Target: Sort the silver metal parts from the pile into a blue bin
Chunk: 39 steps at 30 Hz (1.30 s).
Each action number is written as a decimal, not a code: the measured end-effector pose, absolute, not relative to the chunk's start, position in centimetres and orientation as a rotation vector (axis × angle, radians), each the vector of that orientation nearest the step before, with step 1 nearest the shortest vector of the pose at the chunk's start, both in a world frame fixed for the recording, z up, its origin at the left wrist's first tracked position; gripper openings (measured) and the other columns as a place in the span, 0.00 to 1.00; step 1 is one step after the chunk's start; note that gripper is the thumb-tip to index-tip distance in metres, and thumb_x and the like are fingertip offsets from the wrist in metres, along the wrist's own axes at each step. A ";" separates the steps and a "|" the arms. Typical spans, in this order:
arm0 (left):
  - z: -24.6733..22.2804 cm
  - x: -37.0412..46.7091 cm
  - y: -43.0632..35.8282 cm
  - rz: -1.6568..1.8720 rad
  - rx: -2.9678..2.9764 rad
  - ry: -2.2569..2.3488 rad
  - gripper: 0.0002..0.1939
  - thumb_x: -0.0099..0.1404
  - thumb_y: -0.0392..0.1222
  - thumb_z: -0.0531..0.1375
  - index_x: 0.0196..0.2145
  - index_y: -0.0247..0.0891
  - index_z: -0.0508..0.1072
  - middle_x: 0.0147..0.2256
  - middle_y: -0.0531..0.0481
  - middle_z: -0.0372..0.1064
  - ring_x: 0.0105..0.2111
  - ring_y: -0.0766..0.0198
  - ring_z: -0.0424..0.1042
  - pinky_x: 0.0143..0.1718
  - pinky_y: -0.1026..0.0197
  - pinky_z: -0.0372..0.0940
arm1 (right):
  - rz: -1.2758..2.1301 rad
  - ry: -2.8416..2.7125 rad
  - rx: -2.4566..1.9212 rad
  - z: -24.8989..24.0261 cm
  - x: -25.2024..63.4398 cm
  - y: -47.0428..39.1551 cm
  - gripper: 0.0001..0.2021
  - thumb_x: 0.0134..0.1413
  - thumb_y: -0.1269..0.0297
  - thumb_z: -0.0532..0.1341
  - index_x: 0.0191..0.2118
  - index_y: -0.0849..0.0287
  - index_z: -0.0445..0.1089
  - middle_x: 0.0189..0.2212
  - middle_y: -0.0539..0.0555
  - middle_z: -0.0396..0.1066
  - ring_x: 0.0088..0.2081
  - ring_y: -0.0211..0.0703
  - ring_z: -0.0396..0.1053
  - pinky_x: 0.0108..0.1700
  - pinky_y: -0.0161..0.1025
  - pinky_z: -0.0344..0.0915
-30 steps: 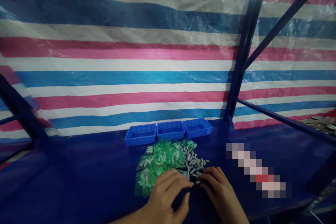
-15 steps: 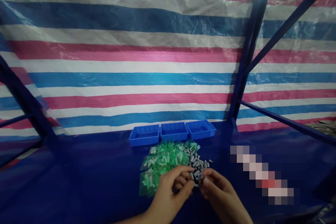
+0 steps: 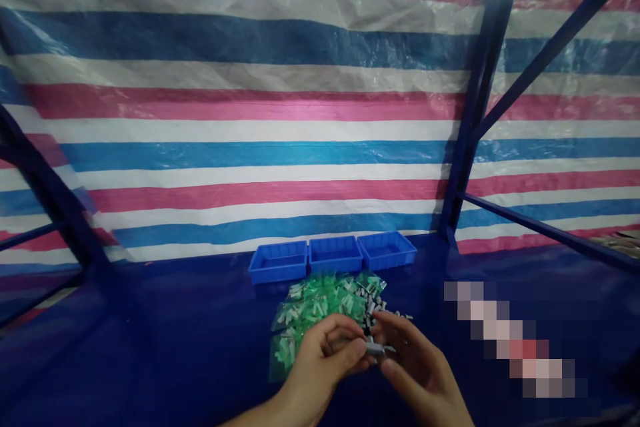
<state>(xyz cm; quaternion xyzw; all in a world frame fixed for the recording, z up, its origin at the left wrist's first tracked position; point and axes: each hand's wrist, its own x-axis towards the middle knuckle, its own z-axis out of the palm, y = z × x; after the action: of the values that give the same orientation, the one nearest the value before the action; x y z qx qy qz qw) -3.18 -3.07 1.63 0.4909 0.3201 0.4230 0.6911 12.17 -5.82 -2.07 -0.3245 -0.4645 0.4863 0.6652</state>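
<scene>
Between its thumb and fingers, my left hand [image 3: 330,359] pinches a small grey cylindrical piece [image 3: 375,349], which points to the right. My right hand [image 3: 417,360] is beside the piece's free end, thumb and fingers spread apart; whether a fingertip touches it I cannot tell. Just beyond the hands lies a heap of small grey pieces [image 3: 399,315], partly hidden by my right hand. Left of them is a pile of clear green-tinted bags [image 3: 320,300] with pale strip-like pieces in them.
Three shallow blue bins stand in a row behind the pile: a left bin [image 3: 279,273], a middle bin [image 3: 335,265] and a right bin [image 3: 390,259]. Blue metal posts [image 3: 463,167] frame the blue table [image 3: 190,320], with a striped sheet [image 3: 270,147] behind. A blurred-out strip [image 3: 505,340] lies at the right.
My right hand has opened, its fingers spreading away from the pinch. The grey cylindrical piece now shows clearly in my left fingers. The view has shifted slightly.
</scene>
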 end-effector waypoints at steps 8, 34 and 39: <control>1.4 -4.0 -2.2 1.393 2.237 0.455 0.13 0.60 0.23 0.58 0.38 0.39 0.73 0.33 0.47 0.73 0.36 0.62 0.73 0.38 0.61 0.69 | 1.401 -0.906 -0.757 -3.6 11.7 -5.1 0.21 0.50 0.48 0.64 0.30 0.65 0.74 0.18 0.52 0.69 0.18 0.33 0.64 0.19 0.29 0.56; -0.8 -3.8 -2.8 1.263 2.378 0.513 0.16 0.61 0.24 0.54 0.41 0.40 0.69 0.37 0.44 0.72 0.40 0.58 0.69 0.45 0.54 0.65 | 0.289 -1.882 -1.353 -1.1 19.9 -0.4 0.04 0.50 0.69 0.61 0.29 0.57 0.74 0.26 0.51 0.73 0.30 0.44 0.69 0.33 0.38 0.63; 0.3 -3.6 -3.1 1.277 2.394 0.500 0.16 0.61 0.24 0.53 0.41 0.40 0.70 0.37 0.44 0.72 0.40 0.57 0.70 0.45 0.53 0.65 | 0.193 -1.782 -1.469 -4.6 18.5 -3.9 0.03 0.50 0.70 0.62 0.30 0.56 0.73 0.29 0.54 0.71 0.34 0.49 0.69 0.38 0.43 0.65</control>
<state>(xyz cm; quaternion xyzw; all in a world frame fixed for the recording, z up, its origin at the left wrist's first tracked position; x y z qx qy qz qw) -3.61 -3.10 0.30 0.8519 0.1779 0.4543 0.1902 18.54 -3.86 -4.63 -0.5808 -0.7045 0.0763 0.4006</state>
